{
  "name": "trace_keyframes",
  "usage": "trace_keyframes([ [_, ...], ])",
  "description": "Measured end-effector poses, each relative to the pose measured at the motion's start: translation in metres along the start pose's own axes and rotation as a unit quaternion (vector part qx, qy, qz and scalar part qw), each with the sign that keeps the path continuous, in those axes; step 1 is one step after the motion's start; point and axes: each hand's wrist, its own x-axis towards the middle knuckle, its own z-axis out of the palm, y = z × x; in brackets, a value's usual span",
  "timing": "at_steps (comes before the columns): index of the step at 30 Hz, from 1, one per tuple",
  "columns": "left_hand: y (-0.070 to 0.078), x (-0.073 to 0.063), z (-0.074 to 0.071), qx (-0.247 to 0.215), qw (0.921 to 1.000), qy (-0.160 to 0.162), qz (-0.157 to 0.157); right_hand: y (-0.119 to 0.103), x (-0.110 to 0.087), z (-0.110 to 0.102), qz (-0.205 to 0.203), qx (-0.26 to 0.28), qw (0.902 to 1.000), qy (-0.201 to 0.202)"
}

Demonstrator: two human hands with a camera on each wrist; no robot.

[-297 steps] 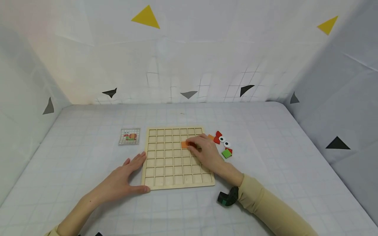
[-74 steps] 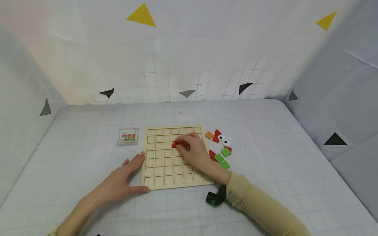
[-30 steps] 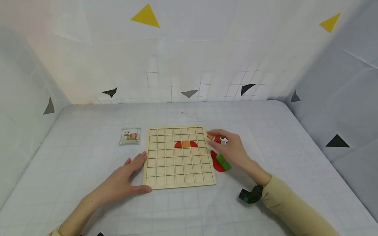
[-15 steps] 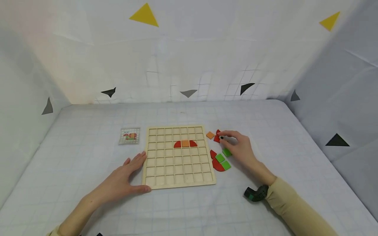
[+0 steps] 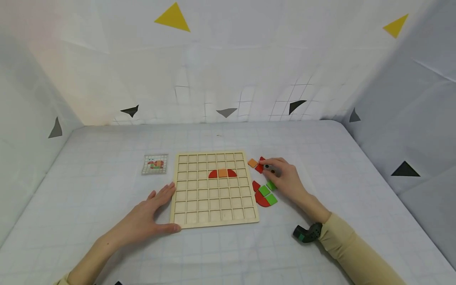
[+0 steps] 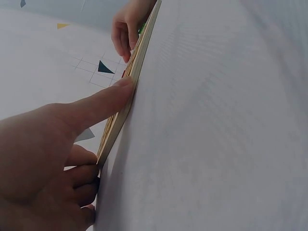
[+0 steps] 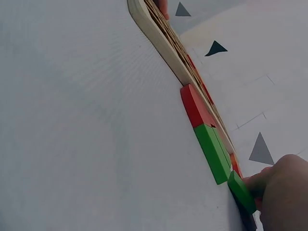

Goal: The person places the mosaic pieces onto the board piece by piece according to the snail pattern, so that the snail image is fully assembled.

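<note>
A pale wooden grid board [image 5: 215, 215] lies flat, with an orange square between two red quarter-circles [image 5: 213, 174] in one row. My left hand [image 5: 149, 215] rests against its left edge, fingers extended and thumb [image 6: 113, 96] at the near-left corner. Right of the board, the thumb and index finger of my right hand [image 5: 288, 182] are bent round a loose red quarter-circle tile [image 5: 259, 169]. Two round eye pieces [image 5: 267, 166] lie shaded under these fingers. A green square tile [image 7: 242, 192] sits right beside the hand in the right wrist view.
A loose orange square [image 5: 252, 163] lies near the board's right edge. Closer to me are green squares [image 5: 264, 190] and red pieces [image 5: 262, 200]. On the left, a small card [image 5: 154, 164] shows a coloured pattern on a grid. White cloth walls [image 5: 228, 79] surround the table.
Red, orange and red tiles now form a row on the board. My right hand has left the board, passed by the orange square and eye pieces, and reached the red tile. The left hand stays put.
</note>
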Motion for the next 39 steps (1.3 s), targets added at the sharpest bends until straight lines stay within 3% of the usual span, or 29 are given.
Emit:
trace_keyframes([
  [30,-0.0001,-0.0004,-0.0003,-0.002,1.0000,-0.001,0.004,0.0036,-0.0004,0.0018,-0.015,-0.014,0.9996,0.017],
  [39,0.0005,0.0005,-0.0006,0.002,1.0000,-0.001,0.000,0.0023,-0.0002,0.0014,0.000,-0.011,0.9999,0.007],
])
